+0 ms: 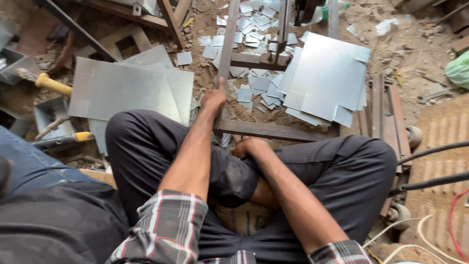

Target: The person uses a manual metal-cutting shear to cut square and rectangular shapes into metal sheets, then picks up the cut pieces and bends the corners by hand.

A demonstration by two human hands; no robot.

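Left hand (215, 98) closed around upright bar of rusty steel frame (273, 130), which stands on dirt floor before crossed legs. Right hand (250, 146) low beside frame's near crossbar; grip unclear. Galvanised sheets (122, 88) left, cut sheet-metal squares (254, 29) scattered beyond.

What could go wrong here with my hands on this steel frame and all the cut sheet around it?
The left hand grips the rusty steel frame beside loose sheet-metal offcuts; a slip could likely mean cut fingers. The right hand sits low by the frame's near bar, between the knees, so a shifting frame might pinch it. The stacked metal sheets overlap loosely and may slide.
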